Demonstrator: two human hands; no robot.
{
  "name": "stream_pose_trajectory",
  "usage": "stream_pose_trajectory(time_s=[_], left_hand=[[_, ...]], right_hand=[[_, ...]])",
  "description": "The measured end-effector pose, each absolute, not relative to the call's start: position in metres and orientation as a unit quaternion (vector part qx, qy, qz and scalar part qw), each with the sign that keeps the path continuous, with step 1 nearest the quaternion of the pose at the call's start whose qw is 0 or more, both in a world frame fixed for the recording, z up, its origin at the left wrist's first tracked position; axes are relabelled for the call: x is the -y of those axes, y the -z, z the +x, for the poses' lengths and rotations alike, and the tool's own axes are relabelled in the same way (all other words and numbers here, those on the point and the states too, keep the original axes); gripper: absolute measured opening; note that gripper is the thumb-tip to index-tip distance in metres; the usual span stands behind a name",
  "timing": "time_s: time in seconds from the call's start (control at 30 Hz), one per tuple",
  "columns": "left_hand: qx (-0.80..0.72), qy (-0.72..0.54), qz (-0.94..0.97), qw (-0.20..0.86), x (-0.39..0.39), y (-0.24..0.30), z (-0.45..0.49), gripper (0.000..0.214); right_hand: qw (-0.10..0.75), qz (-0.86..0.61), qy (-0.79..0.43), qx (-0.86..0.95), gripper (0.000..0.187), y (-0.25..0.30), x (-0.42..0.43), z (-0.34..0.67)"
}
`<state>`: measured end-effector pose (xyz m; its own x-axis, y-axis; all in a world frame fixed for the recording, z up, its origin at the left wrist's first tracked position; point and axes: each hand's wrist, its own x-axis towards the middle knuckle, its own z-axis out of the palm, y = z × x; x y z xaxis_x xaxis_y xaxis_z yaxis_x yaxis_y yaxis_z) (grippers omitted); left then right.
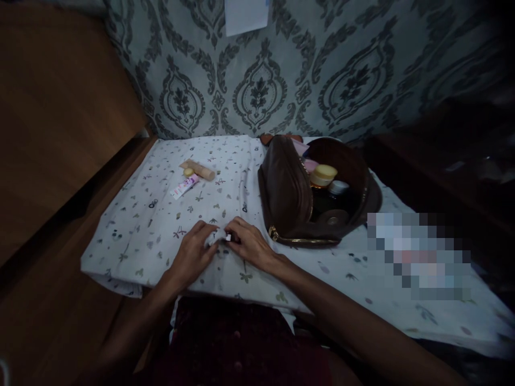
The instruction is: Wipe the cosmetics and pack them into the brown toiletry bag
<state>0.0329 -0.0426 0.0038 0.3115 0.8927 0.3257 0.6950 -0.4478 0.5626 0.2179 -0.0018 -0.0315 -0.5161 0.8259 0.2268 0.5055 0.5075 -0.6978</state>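
Observation:
My left hand is low over the printed cloth, its thumb and fingers curled around a small whitish object, too blurred to name. Close beside it, my right hand pinches a small white piece with a dark part; whether the two pieces are joined I cannot tell. Just right of my hands stands an unzipped brown toiletry bag. Inside are a yellow-lidded jar, a white-lidded jar and pink items.
Beyond my left hand lie a beige tube, a pink-and-white tube and a small yellowish round item. A blurred-out patch covers something at right. Wooden furniture borders the left; patterned wallpaper rises behind.

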Motion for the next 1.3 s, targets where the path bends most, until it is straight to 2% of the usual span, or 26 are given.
stream_pose_trajectory(time_s=[0.13,0.5,0.8,1.0,1.1,1.3], left_hand=[[-0.542,-0.297,0.775,0.13,0.04,-0.003,0.009,0.017],[-0.553,-0.306,0.761,0.145,0.049,0.0,-0.001,0.017],[-0.477,-0.317,0.799,0.184,0.055,-0.001,0.042,0.031],[-0.545,-0.291,0.772,0.151,0.052,-0.001,0.005,0.019],[-0.569,-0.282,0.756,0.159,0.053,0.0,-0.012,0.018],[-0.56,-0.314,0.751,0.154,0.059,0.0,-0.01,0.019]], right_hand=[[0.268,-0.408,-0.289,0.824,0.022,0.031,0.001,0.219],[0.237,-0.427,-0.271,0.829,0.008,0.023,0.003,0.221],[0.222,-0.422,-0.243,0.845,0.026,0.029,0.006,0.216],[0.221,-0.396,-0.249,0.856,0.023,0.034,0.003,0.221],[0.217,-0.38,-0.249,0.864,0.023,0.032,0.003,0.222],[0.242,-0.38,-0.263,0.853,0.011,0.032,0.004,0.22]])
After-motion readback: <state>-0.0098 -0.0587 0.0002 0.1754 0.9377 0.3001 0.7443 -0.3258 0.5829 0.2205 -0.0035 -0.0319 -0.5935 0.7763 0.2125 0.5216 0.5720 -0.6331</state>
